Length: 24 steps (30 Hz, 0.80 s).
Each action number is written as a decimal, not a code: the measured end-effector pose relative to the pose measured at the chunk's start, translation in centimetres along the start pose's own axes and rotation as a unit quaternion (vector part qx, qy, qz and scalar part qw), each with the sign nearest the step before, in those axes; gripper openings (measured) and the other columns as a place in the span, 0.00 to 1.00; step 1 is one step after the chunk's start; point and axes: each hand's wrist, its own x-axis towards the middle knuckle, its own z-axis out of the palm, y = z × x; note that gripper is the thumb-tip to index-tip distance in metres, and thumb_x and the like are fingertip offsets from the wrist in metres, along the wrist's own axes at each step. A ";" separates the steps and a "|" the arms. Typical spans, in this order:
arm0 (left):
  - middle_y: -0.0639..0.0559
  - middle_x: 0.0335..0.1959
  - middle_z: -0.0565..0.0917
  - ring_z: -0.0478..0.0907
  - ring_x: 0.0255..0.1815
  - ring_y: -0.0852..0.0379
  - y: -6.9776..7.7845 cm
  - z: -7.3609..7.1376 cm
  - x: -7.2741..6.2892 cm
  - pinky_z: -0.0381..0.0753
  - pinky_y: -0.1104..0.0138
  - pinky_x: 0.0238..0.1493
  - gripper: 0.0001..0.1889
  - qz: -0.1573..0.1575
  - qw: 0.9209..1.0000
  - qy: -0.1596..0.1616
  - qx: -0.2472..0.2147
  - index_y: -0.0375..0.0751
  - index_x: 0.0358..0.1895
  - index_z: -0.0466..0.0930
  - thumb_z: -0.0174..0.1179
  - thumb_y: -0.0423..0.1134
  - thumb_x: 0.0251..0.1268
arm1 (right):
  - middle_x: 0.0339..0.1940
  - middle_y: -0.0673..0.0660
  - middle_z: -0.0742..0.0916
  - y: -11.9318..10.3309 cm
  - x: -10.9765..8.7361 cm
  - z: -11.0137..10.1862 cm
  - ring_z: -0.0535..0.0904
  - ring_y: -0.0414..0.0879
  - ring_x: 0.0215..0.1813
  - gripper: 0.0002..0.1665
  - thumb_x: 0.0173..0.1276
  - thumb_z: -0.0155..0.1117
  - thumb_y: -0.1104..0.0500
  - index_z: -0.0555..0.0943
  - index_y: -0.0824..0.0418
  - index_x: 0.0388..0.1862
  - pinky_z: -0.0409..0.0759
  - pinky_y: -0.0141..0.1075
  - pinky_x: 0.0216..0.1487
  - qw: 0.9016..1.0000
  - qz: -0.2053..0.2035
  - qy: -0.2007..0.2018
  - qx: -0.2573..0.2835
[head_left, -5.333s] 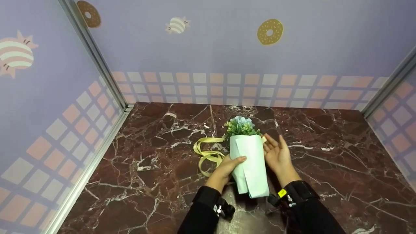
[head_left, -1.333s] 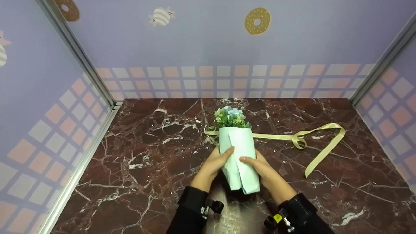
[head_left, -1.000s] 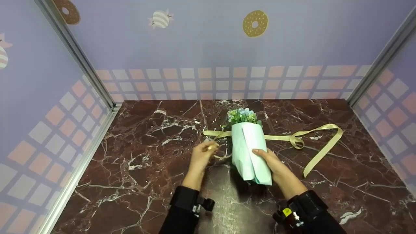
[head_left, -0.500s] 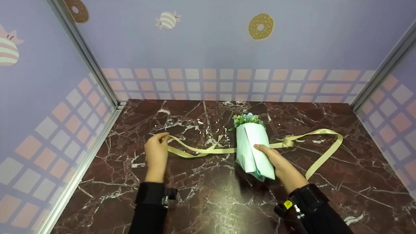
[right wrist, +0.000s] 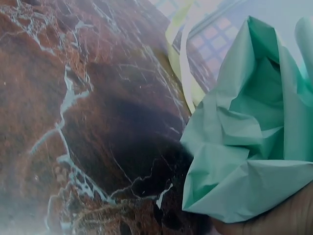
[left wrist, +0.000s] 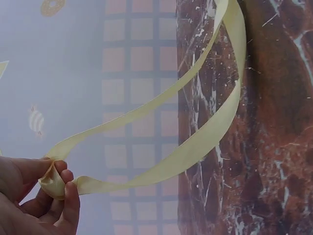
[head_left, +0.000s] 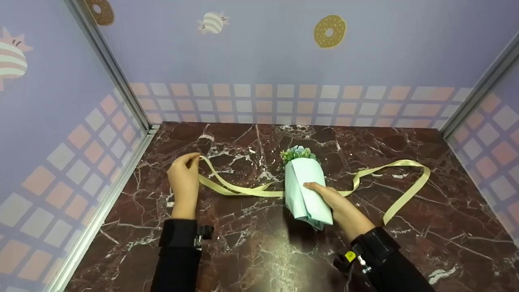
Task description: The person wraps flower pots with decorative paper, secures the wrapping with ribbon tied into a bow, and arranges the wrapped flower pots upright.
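A bouquet (head_left: pixel 302 190) of small blue and green flowers (head_left: pixel 298 152), wrapped in pale mint paper, is tilted over the middle of the table. My right hand (head_left: pixel 338 207) grips it from the right, thumb across the paper's front. In the right wrist view the folded lower end of the wrapping paper (right wrist: pixel 244 137) gapes toward the camera. A yellow ribbon (head_left: pixel 243 190) passes behind the bouquet and sticks out on both sides. Off to the left, my left hand (head_left: pixel 184 182) pinches the ribbon, and the left wrist view shows a bunched fold (left wrist: pixel 53 185) between thumb and fingers.
Dark red marble table (head_left: pixel 243 251) with white veins lies underneath. The ribbon's right part (head_left: pixel 409 190) bends into a loose curve there. Patterned lilac panels (head_left: pixel 267 48) enclose the back and sides, with a metal rail (head_left: pixel 109 194) along the left edge.
The ribbon lay left of the bouquet at first, then also stretched right. My left hand let go of the paper, took the ribbon and drew it left. My right hand keeps holding the bouquet.
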 end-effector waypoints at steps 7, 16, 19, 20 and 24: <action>0.40 0.46 0.76 0.74 0.46 0.46 1.4 1.2 0.2 0.76 0.59 0.46 0.06 0.019 1.000 0.012 -0.019 0.33 0.40 0.88 0.65 0.29 0.62 | 0.29 0.58 0.85 -0.4 -0.5 0.4 0.83 0.48 0.27 0.26 0.61 0.69 0.49 0.75 0.68 0.45 0.84 0.38 0.30 1.000 -0.013 0.001 0.001; 0.48 0.33 0.79 0.74 0.38 0.49 5.0 4.4 -0.4 0.71 0.58 0.46 0.07 0.060 0.998 0.014 0.021 0.45 0.38 0.90 0.70 0.34 0.56 | 0.31 0.58 0.86 -0.6 -0.7 1.0 0.84 0.48 0.29 0.26 0.60 0.69 0.47 0.75 0.66 0.46 0.84 0.39 0.31 1.000 -0.002 0.019 -0.015; 0.50 0.34 0.86 0.80 0.33 0.53 6.3 5.9 -1.4 0.76 0.61 0.43 0.08 0.071 0.997 -0.015 0.008 0.46 0.39 0.90 0.70 0.34 0.56 | 0.31 0.57 0.86 -0.6 -0.6 1.2 0.83 0.47 0.28 0.28 0.60 0.69 0.46 0.75 0.66 0.47 0.83 0.37 0.31 0.999 -0.002 0.029 -0.029; 0.50 0.35 0.87 0.82 0.33 0.55 6.8 6.5 -1.8 0.78 0.63 0.42 0.08 0.074 0.997 -0.022 0.003 0.46 0.40 0.90 0.70 0.35 0.56 | 0.32 0.58 0.85 -0.6 -0.6 1.2 0.83 0.47 0.29 0.30 0.60 0.68 0.46 0.74 0.67 0.49 0.83 0.37 0.31 0.999 -0.006 0.031 -0.039; 0.47 0.40 0.88 0.83 0.25 0.56 8.6 8.9 -4.5 0.79 0.69 0.22 0.09 0.062 0.992 -0.083 -0.071 0.41 0.43 0.88 0.67 0.34 0.60 | 0.46 0.64 0.82 -0.5 -0.3 1.3 0.83 0.50 0.38 0.44 0.60 0.68 0.44 0.66 0.70 0.64 0.83 0.38 0.38 0.994 -0.031 0.056 -0.085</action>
